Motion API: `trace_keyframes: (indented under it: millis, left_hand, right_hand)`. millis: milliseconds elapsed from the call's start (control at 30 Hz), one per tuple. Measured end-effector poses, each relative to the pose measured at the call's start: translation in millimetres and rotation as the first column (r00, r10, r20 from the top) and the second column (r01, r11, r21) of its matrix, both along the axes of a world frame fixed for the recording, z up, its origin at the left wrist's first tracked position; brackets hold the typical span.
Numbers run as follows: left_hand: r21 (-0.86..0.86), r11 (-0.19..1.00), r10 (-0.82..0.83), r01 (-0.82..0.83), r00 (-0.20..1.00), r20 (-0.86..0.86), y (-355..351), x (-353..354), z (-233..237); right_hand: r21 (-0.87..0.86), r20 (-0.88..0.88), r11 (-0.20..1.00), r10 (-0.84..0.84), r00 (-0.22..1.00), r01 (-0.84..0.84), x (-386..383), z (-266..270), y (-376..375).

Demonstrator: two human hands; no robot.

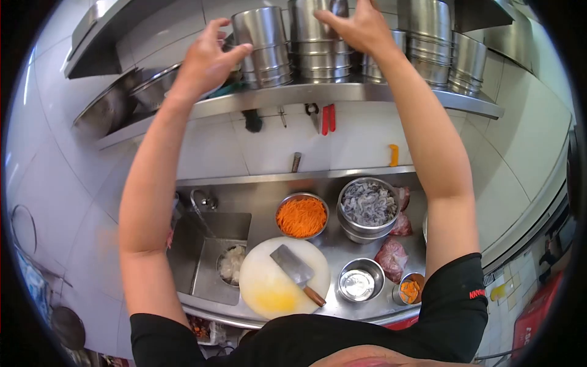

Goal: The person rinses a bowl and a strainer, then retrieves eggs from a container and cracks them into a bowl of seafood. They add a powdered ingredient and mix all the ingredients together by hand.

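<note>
With thumb and fingers apart, the left hand [210, 64] is at the left canister stack [263, 41], while whether the right hand [362, 30] is clamped on the central stack [319, 52] cannot be determined; both stacks stand on the shelf [293, 94], apparently nested to save space, flanked by neighbouring canisters [429, 46] at right.

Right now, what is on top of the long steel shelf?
The shelf holds stacked steel pots, with metal bowls at its left end. The left hand hides part of what lies behind it; the right hand partly covers a pot. Contents of the pots cannot be seen.
</note>
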State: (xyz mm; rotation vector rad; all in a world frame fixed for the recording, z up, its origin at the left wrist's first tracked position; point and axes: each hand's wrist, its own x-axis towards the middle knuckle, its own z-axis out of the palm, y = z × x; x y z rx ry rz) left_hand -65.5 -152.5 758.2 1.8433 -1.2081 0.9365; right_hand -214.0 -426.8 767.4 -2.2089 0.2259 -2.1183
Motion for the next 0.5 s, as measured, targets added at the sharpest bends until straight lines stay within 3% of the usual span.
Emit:
trace_keyframes:
  millis: [67,133,167,200,300,333,400,500]
  left_hand:
    - [0.026,0.999,0.031,-0.031,0.999,-0.023,-13.5,-5.7,-19.6]
    - [0.043,0.997,0.060,-0.058,0.997,-0.043,-30.0,-6.8,-41.2]
    - [-0.030,0.999,0.012,-0.010,0.999,0.042,-38.4,-1.6,-54.2]
    - [-0.103,0.994,-0.020,0.033,0.991,0.133,-43.8,2.9,-63.5]
    - [-0.116,0.993,0.049,-0.025,0.978,0.205,-51.6,-1.9,-79.6]
    - [-0.094,0.996,0.020,-0.007,0.990,0.138,-51.0,-5.6,-79.4]
    - [-0.116,0.992,-0.038,0.047,0.996,0.081,-54.5,-0.9,-79.8]
    - [-0.076,0.993,-0.083,0.090,0.992,0.090,-59.2,12.4,-78.3]
  right_hand:
    - [0.472,-0.299,0.873,0.288,0.910,-0.122,-11.3,23.8,45.3]
    - [0.498,-0.307,0.855,0.329,0.893,-0.144,15.6,35.7,34.0]
    - [0.368,-0.252,0.923,0.219,0.943,-0.116,40.4,31.0,14.5]
    - [0.358,-0.261,0.929,0.199,0.944,-0.097,41.8,29.9,14.5]
    - [0.376,-0.199,0.923,0.171,0.965,-0.085,49.0,23.5,18.3]
    - [0.401,-0.198,0.915,0.145,0.970,-0.055,39.2,22.0,32.3]
    - [0.282,-0.189,0.954,-0.053,0.981,0.106,57.3,17.3,7.1]
    - [0.224,-0.305,0.975,0.061,0.950,0.010,45.5,14.5,1.5]
